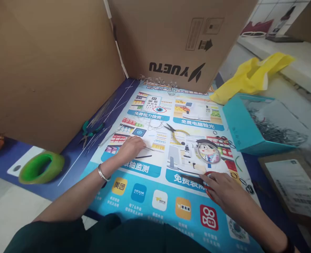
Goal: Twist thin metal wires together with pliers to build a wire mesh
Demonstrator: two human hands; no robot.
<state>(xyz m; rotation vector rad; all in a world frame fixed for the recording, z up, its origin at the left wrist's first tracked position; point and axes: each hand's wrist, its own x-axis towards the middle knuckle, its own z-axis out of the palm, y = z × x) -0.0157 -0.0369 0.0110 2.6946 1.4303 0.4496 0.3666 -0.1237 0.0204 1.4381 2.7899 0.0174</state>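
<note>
My left hand (131, 147) rests on a colourful printed poster (160, 200), fingers curled and pinched on a thin wire (147, 148) that pokes out to the right. A bracelet sits on that wrist. My right hand (222, 191) lies lower right on the poster, fingers bent over a red ring-shaped thing (207, 174), partly hidden. Yellow-handled pliers (177, 133) lie on the poster between and beyond both hands. Small dark rings (224, 140) are scattered to the right.
Two large cardboard boxes (176, 38) stand behind and to the left. A green tape roll (41, 168) and green-handled pliers (91, 129) with loose wires lie left. A teal box (239, 126) of metal parts and a yellow cloth (252, 75) sit right.
</note>
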